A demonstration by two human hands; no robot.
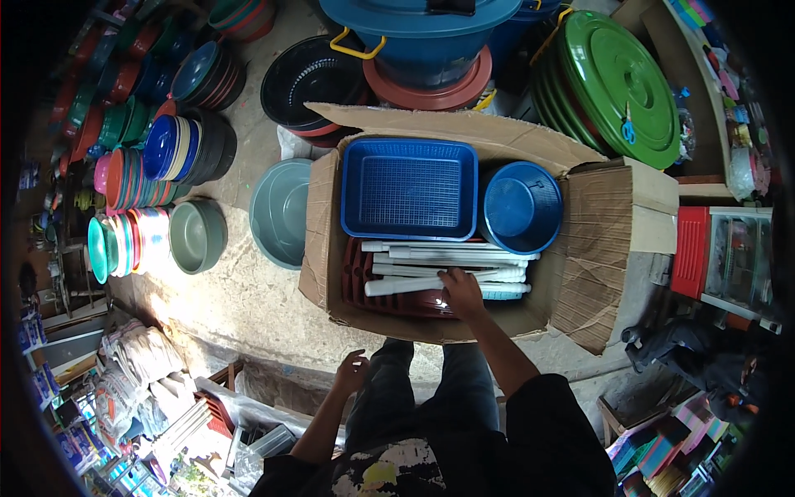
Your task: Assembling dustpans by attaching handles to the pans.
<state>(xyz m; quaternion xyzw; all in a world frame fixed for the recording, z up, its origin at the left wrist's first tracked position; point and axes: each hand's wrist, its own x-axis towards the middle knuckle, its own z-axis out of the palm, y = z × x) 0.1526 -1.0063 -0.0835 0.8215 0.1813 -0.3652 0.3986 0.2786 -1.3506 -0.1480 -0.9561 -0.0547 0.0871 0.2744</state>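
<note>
A cardboard box [592, 248] with its flaps spread stands in front of me. My right hand [460, 292] reaches into it, its fingers closed around a white plastic tube [397, 287]. More white tubes [455, 253] lie side by side under and behind that one, on dark red plastic pieces [354, 280] that are mostly covered. At the far side of the box sits a blue rectangular mesh basket [408, 192]. To its right is a round blue basket [522, 209]. My left hand [351, 372] hangs beside my left thigh, fingers loosely bent and apart, holding nothing.
Left of the box stand a grey-green basin [281, 214], an olive tub [197, 237] and stacks of coloured basins [174, 149]. Behind it are a black basin [310, 83], a big blue tub [422, 50] and green round lids [625, 83]. A red-ended glass case [729, 253] stands right.
</note>
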